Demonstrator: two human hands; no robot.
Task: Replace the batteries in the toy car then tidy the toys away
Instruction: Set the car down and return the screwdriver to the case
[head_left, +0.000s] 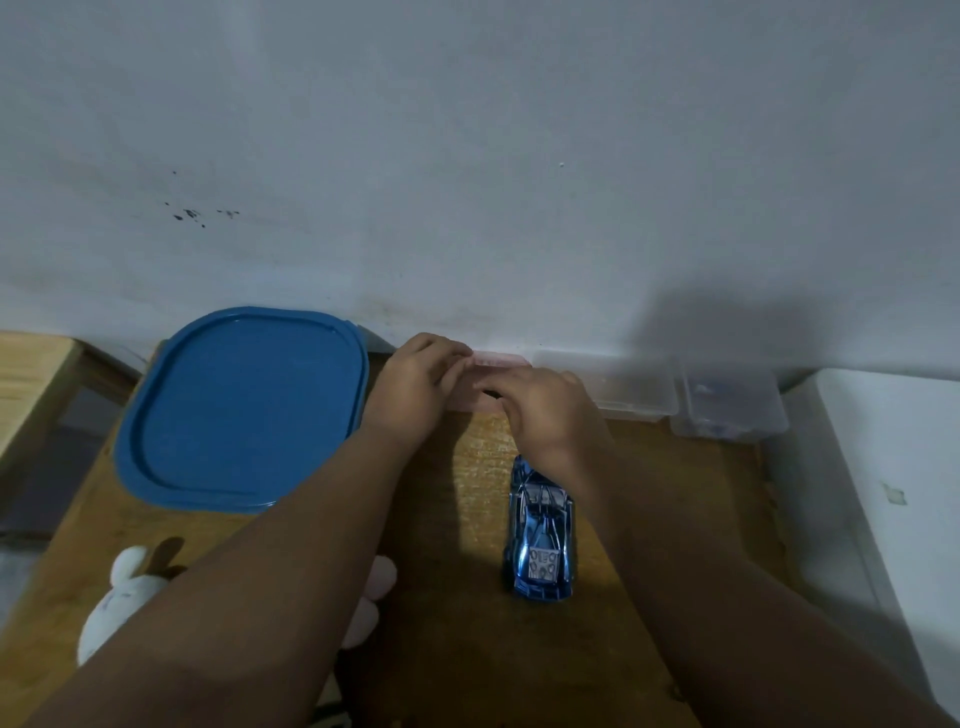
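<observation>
Both hands meet at a small pink box (500, 359) that stands against the wall. The left hand (415, 387) has its fingers curled narrowly over the box's near left edge, and the right hand (543, 410) bends its fingers down over the front of it, hiding most of the box; what lies inside I cannot tell. Just right of it sits a clear box (631, 392), then a second clear box (727, 408) with something bluish inside, too blurred to name. On the left a large container with a blue lid (239, 410) stands closed. The blue toy car (543, 540) rests on its wheels on the wooden surface (467, 623), under the right wrist. A white plush toy (122, 597) lies at the near left, partly under the left forearm. A pale wall (467, 156) rises behind.
</observation>
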